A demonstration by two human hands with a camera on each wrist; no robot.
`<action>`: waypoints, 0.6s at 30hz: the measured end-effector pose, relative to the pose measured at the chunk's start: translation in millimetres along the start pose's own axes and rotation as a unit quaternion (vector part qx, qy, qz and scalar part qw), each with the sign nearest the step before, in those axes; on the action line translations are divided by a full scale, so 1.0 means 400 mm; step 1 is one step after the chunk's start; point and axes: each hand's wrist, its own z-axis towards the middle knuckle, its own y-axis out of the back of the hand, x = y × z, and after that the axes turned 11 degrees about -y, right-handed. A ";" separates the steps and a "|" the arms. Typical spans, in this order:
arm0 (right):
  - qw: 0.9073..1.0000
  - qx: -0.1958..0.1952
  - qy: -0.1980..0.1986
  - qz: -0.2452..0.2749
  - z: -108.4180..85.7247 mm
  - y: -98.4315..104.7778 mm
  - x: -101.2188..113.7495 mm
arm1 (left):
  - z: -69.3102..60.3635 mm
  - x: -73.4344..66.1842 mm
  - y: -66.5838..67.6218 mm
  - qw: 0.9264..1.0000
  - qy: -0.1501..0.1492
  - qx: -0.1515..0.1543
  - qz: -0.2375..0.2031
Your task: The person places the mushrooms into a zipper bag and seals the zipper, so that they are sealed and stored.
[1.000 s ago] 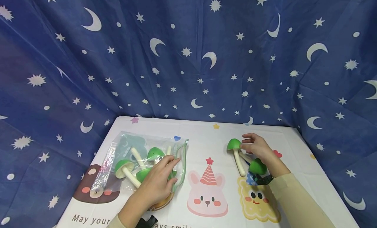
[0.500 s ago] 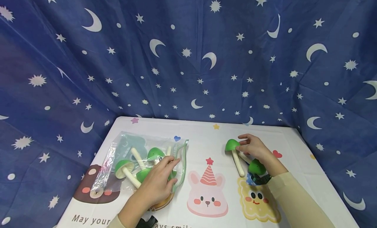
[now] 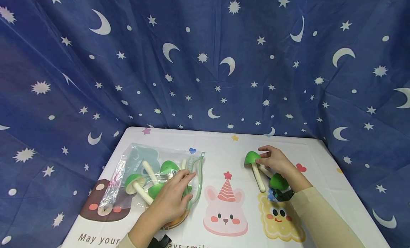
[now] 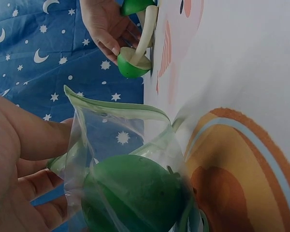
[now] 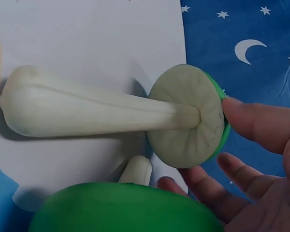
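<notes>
Held mushroom: I see one loose mushroom [image 5: 135, 113], with a domed, matte green cap, a pale underside pleated round the stem, and a cream stem with a seam, swelling to a rounded foot.
Bag: the clear bag [image 3: 112, 185] is thin, wrinkled plastic, glossy along its creases; a green zip strip [image 4: 130, 107] edges its gaping mouth.
Bagged mushrooms: several green caps and cream stems [image 3: 132, 184] lie at different angles inside; the left hand hides some.
Second mushroom: another green-capped piece [image 3: 278, 182] lies just beside the first, its stem running under the right hand. A black wrist strap [image 3: 282, 195] overlaps its near side in my head view, and its cap blocks the bottom of my right wrist view.
Tabletop: white tabletop [image 3: 224, 151] with a flat printed rabbit [image 3: 225, 217] between the two groups; a blue curtain [image 3: 205, 80] of moons and stars hangs behind.
Right grip: the right hand [image 3: 277, 159] pinches the loose mushroom by its cap, thumb against the green, a finger at the rim. The stem points away from the palm; I cannot tell whether the cap is lifted.
Left grip: the left hand [image 3: 173, 194] pinches the bag beside its mouth.
</notes>
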 end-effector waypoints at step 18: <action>1.000 0.009 0.005 0.005 -0.006 0.008 0.004 | -0.001 0.000 -0.001 1.000 0.003 0.000 -0.007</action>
